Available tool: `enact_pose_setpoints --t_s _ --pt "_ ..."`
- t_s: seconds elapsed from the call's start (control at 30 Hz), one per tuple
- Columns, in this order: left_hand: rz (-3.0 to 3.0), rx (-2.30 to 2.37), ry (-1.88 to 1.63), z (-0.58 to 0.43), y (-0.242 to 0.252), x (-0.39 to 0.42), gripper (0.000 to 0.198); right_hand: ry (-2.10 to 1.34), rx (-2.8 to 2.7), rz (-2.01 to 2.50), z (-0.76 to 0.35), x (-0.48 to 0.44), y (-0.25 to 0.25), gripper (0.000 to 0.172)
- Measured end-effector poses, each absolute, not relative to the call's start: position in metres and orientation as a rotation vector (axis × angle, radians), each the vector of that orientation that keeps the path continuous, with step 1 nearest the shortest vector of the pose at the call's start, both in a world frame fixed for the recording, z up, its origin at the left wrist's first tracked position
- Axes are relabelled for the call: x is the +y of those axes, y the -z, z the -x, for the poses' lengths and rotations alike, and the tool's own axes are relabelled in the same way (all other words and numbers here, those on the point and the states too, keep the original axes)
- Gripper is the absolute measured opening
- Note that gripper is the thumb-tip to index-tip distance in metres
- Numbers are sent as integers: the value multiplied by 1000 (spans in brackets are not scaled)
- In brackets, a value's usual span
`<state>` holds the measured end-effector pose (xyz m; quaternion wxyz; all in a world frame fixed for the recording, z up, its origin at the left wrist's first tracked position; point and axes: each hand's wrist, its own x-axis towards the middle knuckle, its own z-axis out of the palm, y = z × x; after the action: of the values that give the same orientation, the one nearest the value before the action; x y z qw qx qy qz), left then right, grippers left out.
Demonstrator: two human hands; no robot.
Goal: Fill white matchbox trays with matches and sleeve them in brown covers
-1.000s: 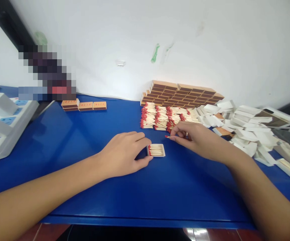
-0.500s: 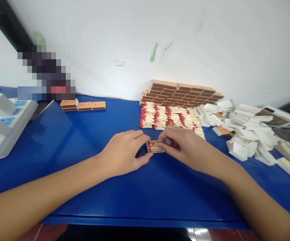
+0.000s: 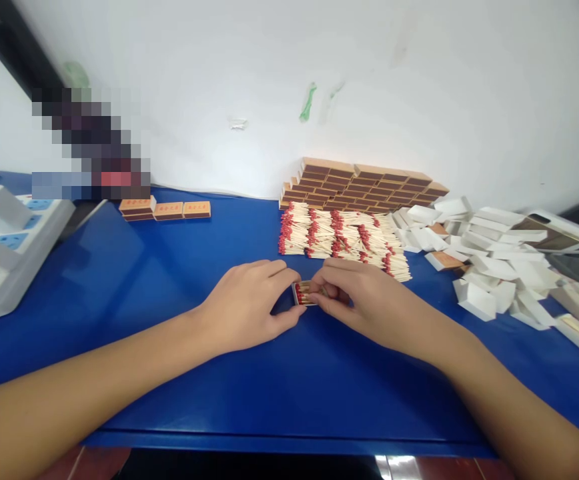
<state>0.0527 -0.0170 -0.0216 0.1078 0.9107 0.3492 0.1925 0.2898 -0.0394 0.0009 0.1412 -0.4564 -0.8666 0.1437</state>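
A small matchbox tray (image 3: 295, 293) with red-headed matches (image 3: 303, 294) lying in it rests on the blue table. My left hand (image 3: 249, 303) closes on the tray's left end, fingers at the far side and thumb at the near side. From the right, my right hand (image 3: 357, 290) reaches over the tray with thumb and fingers pinched at the matches, hiding the tray's right part. Just behind the hands lies a big pile of loose matches (image 3: 322, 233) in rough rows, heads mostly to the left.
Stacked matchboxes (image 3: 359, 187) stand against the white wall. Several more matchboxes (image 3: 168, 211) sit at the back left. White trays (image 3: 489, 267) heap up on the right beside a phone (image 3: 564, 230). A power strip (image 3: 29, 260) with plugs occupies the left edge.
My right hand has shifted slightly left, its fingertips now farther over the tray and covering more of the matches. My left hand keeps its place on the tray.
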Motion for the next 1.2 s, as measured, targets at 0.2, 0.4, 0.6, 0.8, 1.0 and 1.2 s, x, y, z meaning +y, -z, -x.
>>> enact_pose_setpoints --t_s 0.2,0.4,0.6,0.8,1.0,1.2 --pt "-2687 1023 -565 -51 21 -18 23 -396 -2511 1302 -291 -40 -2 13" --pt "-2697 1012 -578 -52 23 -17 23 -390 -2506 1263 -292 -40 -2 15" --pt "-2697 1008 -580 -51 23 -18 23 -392 -2498 1252 -290 -41 -3 16" --pt "-2703 1011 -569 -51 23 -17 23 -401 -2513 1290 -291 -42 -1 10" --pt "-2705 1012 -556 -52 23 -17 22 -439 -2552 1315 -292 -39 2 12" --pt "-2697 1020 -545 -52 21 -17 23 -472 -2555 1323 -294 -40 2 13"
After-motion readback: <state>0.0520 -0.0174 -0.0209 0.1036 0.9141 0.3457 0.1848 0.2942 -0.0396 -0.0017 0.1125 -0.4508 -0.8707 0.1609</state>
